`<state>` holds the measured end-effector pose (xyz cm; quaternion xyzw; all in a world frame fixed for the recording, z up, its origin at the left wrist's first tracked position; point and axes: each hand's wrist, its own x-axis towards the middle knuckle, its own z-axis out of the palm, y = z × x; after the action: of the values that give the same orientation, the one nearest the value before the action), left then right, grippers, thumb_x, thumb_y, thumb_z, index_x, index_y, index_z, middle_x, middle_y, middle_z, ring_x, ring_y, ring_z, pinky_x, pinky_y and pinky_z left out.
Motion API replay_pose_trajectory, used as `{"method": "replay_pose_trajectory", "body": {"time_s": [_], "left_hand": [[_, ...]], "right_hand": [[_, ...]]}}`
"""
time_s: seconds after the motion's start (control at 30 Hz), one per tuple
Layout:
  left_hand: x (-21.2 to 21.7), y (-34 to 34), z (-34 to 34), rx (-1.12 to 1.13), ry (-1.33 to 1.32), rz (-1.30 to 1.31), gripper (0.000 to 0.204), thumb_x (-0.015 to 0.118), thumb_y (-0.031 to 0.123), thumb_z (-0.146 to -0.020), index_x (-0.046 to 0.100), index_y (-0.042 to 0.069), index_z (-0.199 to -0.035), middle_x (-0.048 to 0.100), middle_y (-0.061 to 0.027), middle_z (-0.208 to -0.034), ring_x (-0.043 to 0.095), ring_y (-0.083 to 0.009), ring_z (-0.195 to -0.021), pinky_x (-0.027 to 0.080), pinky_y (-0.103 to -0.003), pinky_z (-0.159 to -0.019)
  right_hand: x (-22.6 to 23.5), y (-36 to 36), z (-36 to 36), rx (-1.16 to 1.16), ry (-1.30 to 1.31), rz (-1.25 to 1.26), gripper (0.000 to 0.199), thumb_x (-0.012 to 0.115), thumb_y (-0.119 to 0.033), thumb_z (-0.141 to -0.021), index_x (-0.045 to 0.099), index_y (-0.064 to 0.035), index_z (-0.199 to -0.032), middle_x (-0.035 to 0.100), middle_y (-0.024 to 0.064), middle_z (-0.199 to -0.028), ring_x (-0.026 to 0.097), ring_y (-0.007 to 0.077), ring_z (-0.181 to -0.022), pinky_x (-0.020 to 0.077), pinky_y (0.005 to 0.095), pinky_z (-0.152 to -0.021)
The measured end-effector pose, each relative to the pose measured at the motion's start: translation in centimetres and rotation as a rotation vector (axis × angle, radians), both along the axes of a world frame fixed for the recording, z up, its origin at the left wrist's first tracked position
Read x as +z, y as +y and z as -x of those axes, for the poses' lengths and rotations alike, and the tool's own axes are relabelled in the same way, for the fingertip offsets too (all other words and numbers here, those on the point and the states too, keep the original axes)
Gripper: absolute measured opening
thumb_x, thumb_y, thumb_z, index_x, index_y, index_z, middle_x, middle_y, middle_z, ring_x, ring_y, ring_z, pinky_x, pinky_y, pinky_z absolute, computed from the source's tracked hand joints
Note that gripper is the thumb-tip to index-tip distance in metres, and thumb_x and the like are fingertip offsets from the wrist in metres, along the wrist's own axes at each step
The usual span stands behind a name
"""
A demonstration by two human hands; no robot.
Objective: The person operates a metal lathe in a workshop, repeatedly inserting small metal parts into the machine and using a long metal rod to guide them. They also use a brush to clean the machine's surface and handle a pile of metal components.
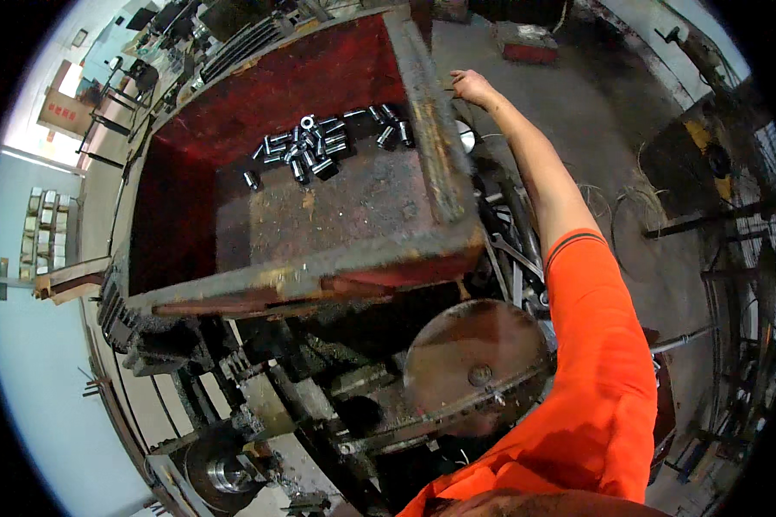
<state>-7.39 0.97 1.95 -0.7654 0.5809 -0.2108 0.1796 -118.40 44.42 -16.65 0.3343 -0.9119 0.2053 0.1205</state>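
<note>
- Left grip: not in view, so I cannot tell whether its fingers are apart or together.
- Chuck [228, 474]: at lower left, below the bin [422, 112]; nothing shows in it clearly.
- Lone part [251, 180]: lies left of the pile on the bin floor; round, so a knock to the bin could set it rolling.
- Parts [309, 146]: loosely piled toward the bin's far side, with a few more to the right; pulling one from underneath could make the rest slide and scratch each other.
- Bin: its near edge stands above the machine; how it is supported is hidden, so leaning on the rim might shift it.
- Right grip [472, 86]: just outside the bin's right rim, arm stretched out, fingers partly curled; whether they clamp on anything I cannot tell. Reaching back carelessly could scrape the forearm on the rim.
- Wrench [516, 254]: beside the bin, below that arm; a sleeve could catch it.
</note>
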Motion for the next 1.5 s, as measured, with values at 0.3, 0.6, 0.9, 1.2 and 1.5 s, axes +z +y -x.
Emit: {"method": "replay_pose_trajectory", "body": {"time_s": [0.3,0.6,0.9,1.2,1.5], "left_hand": [[0.3,1.4,-0.8,0.049,-0.056,-0.027,0.03,0.06,0.029,-0.071,0.067,0.006,-0.089,0.061,-0.0181,-0.093,0.061,-0.03,-0.082,0.05,-0.048,-0.068],[-1.2,0.9,-1.9,0.048,-0.03,-0.068,0.035,0.061,0.033,-0.072,0.067,0.006,-0.093,0.06,-0.0184,-0.098,0.061,-0.0317,-0.087,0.05,-0.05,-0.068],[-2.1,1.3,-6.2,0.092,-0.001,-0.118,0.04,0.062,0.038,-0.073,0.066,0.006,-0.097,0.059,-0.0187,-0.104,0.06,-0.0335,-0.092,0.05,-0.052,-0.069],[-4.7,2.6,-9.2,-0.064,-0.077,-0.014,0.041,0.06,0.037,-0.072,0.065,0.002,-0.092,0.059,-0.0206,-0.1,0.06,-0.0327,-0.09,0.049,-0.05,-0.07],[-2.2,4.2,-7.9,-0.068,-0.041,0.019,0.032,0.057,0.03,-0.071,0.066,0.005,-0.089,0.061,-0.0178,-0.093,0.059,-0.0334,-0.086,0.046,-0.05,-0.073]], "right_hand": [[2.6,-1.8,-2.6,-0.193,-0.822,0.4,0.025,0.069,-0.022,-0.06,0.057,-0.0002,-0.062,0.051,0.0029,-0.059,0.044,0.0142,-0.051,0.0342,0.032,-0.045],[10.3,-0.3,-6.0,-0.21,-0.673,0.283,0.028,0.056,-0.015,-0.07,0.071,-0.0067,-0.092,0.062,0.0006,-0.069,0.048,0.0087,-0.057,0.0392,0.0267,-0.053],[15.1,1.0,-6.4,0.182,-0.654,0.607,0.032,0.05,-0.006,-0.072,0.07,-0.0058,-0.096,0.066,0.0023,-0.086,0.05,0.0079,-0.073,0.0416,0.023,-0.067],[22.4,-0.6,-11.4,0.203,-0.986,0.742,0.019,0.064,-0.021,-0.076,0.069,-0.0043,-0.084,0.062,0.002,-0.081,0.056,0.009,-0.059,0.0384,0.0208,-0.045],[26.7,-7.0,-11.7,0.093,-0.854,1.033,0.016,0.063,-0.015,-0.073,0.067,0.0001,-0.077,0.056,0.0025,-0.062,0.049,0.0068,-0.048,0.0283,0.0197,-0.036]]}}
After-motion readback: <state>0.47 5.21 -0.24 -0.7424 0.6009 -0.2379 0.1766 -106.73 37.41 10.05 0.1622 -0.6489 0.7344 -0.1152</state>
